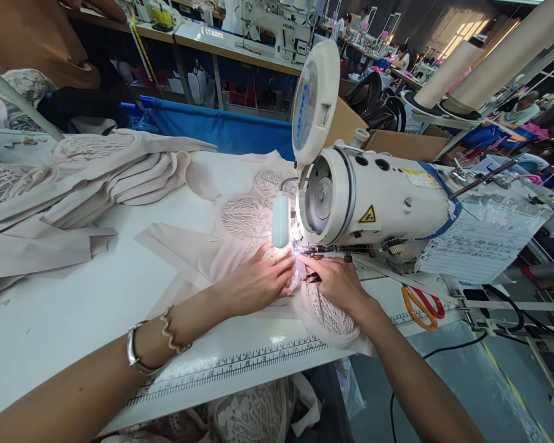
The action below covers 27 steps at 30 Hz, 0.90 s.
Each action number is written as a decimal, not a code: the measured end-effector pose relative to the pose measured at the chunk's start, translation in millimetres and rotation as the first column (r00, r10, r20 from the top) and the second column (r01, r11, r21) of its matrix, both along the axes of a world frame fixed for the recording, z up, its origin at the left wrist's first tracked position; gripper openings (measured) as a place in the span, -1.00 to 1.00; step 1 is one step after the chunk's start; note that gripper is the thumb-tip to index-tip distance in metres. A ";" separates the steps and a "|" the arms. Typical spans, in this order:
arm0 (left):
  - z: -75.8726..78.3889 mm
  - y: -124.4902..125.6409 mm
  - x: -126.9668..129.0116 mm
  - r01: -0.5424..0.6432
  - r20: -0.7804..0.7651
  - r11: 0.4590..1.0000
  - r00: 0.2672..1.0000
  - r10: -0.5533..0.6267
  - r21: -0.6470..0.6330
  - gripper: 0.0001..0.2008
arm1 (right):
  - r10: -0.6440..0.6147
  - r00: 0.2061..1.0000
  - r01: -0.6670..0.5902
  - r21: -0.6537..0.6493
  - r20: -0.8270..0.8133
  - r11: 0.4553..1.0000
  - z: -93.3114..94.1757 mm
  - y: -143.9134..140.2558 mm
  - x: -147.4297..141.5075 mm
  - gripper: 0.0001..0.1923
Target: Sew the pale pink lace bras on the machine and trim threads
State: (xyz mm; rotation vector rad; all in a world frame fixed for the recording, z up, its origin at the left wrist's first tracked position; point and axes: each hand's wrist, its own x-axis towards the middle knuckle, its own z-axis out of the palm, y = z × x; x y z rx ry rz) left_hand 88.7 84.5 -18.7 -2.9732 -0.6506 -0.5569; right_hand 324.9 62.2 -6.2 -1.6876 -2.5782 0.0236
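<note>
A pale pink lace bra [245,216] lies across the white table and passes under the lit needle area of a sewing machine [388,197]. Fingers together, my left hand [261,280] grips the fabric just left of the needle. On the other side, my right hand [337,280] pinches the same garment close to the presser foot, its index finger pointing at it. One lace cup [327,311] bulges below the right palm. A small dark tool [313,278] shows at the right fingers; its kind is partly hidden. The needle itself is lost in glare.
A pale green lamp [281,220] hangs beside the needle. Stacked lace pieces [133,172] lie on the left. A ruler strip [240,363] runs along the table's front edge. Orange-handled scissors [418,307] rest at right. More lace pieces [253,412] sit below the table.
</note>
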 end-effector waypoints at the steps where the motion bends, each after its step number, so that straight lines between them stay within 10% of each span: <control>1: -0.9 0.1 -0.3 -0.001 -0.004 1.000 1.000 0.001 -0.017 -0.56 | 0.014 1.000 -0.014 0.000 -0.010 1.000 0.0 0.7 0.6 -0.39; 16: 1.9 3.1 -2.3 -0.025 -0.045 0.998 0.999 0.022 -0.053 -0.43 | 0.134 0.988 -0.140 -0.076 -0.077 0.987 -4.2 15.7 11.0 -0.38; 27: 2.0 -2.8 4.5 -0.059 -0.017 0.997 0.998 0.059 -0.041 -0.42 | 0.162 0.986 -0.153 0.223 -0.025 0.963 -0.3 -19.6 25.4 -0.77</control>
